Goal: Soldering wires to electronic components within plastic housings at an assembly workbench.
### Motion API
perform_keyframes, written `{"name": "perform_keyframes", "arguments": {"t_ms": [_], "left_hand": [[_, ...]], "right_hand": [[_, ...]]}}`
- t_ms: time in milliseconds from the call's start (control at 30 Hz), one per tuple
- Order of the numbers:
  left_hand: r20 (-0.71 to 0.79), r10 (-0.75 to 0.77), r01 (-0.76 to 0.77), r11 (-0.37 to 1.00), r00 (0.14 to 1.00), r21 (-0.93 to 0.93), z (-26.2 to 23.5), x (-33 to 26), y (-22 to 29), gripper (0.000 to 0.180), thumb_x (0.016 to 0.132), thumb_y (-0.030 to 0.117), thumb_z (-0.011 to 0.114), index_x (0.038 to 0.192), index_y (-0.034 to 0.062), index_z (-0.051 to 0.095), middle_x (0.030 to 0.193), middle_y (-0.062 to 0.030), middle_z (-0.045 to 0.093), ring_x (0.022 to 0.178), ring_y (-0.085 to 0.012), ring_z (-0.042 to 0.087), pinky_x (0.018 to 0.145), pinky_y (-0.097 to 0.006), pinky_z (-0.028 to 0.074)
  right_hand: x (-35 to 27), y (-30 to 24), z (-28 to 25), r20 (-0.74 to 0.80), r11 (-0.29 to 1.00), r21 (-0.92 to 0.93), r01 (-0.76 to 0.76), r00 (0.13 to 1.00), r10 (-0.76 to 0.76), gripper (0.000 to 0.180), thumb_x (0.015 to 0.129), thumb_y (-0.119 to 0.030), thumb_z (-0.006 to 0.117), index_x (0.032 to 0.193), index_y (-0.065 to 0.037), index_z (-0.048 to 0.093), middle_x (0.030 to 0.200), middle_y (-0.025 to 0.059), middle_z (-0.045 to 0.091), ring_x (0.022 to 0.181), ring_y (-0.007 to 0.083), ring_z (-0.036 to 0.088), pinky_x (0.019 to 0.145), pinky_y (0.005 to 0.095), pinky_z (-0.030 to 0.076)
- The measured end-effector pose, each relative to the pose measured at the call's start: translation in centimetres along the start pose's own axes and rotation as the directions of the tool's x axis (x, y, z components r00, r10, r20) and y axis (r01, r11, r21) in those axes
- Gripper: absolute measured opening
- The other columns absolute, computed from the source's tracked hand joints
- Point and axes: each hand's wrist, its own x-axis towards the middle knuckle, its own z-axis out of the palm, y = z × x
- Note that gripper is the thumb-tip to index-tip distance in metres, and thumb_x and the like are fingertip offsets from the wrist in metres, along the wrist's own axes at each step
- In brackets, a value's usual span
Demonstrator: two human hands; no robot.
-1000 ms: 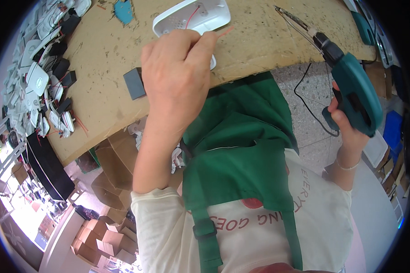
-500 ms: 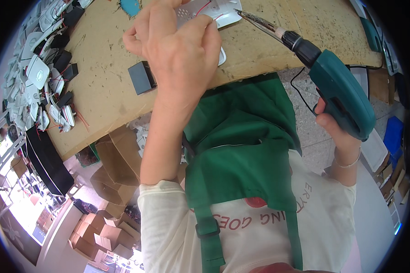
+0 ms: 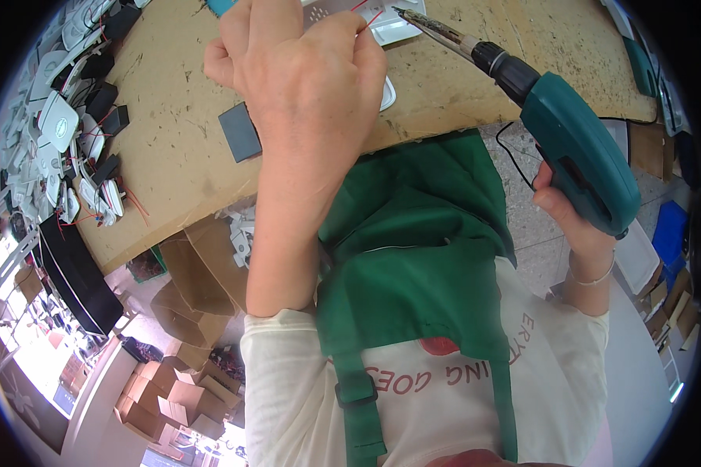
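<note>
1 soldering gun (image 3: 580,144) gripped by R hand (image 3: 575,214), 1 red wire (image 3: 373,20) pinched by L hand (image 3: 310,86), 1 block (image 3: 240,134) (dk grey)

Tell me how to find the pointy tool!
Start with the tan table across the top. Look right, where the right hand holds a teal tool across its front edge. Unlike the teal object farther right, it is held and shows a dark, pointed tip.

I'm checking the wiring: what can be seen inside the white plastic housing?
Small holes show in the white plastic housing, with red wires crossing its opening. The left hand covers part; the picture's edge crops more. Anything there is hidden.
</note>
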Motion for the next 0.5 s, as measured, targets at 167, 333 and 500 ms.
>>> {"name": "perform_keyframes", "arguments": {"t_ms": [167,333,500], "left_hand": [[0.119,-0.076,0.086,0.994,0.990,-0.074,-0.8,0.6,0.6,0.013,0.066,0.000,0.069,0.079,0.0025,0.067,0.108,-0.0143,0.060,0.099,-0.0309,0.055,0.085,-0.042,0.035],[0.091,-0.066,0.075,0.992,0.994,-0.099,-0.5,0.6,0.4,0.012,0.067,0.001,0.069,0.078,0.0024,0.067,0.108,-0.0141,0.060,0.099,-0.0307,0.055,0.085,-0.042,0.035],[0.031,0.052,-0.052,0.999,0.998,0.002,0.8,0.6,-0.7,0.010,0.069,0.004,0.069,0.078,0.0018,0.066,0.107,-0.0141,0.061,0.102,-0.0316,0.055,0.089,-0.044,0.034]], "right_hand": [[-0.6,-0.3,-0.1,0.018,0.975,0.199,-0.097,0.995,0.095,0.029,0.075,-0.004,0.082,0.098,0.000,0.066,0.082,0.0044,0.064,0.072,0.0136,0.059,0.065,0.0241,0.048],[-1.0,-0.4,-0.4,0.043,0.977,0.200,-0.067,0.997,0.060,0.028,0.077,-0.002,0.079,0.100,0.000,0.064,0.084,0.0040,0.063,0.073,0.0129,0.056,0.067,0.0234,0.046],[-0.7,0.0,-0.2,0.062,0.981,0.173,-0.083,0.995,0.073,0.029,0.076,-0.004,0.081,0.100,0.000,0.065,0.083,0.0045,0.064,0.071,0.0130,0.058,0.064,0.0235,0.047]]}}
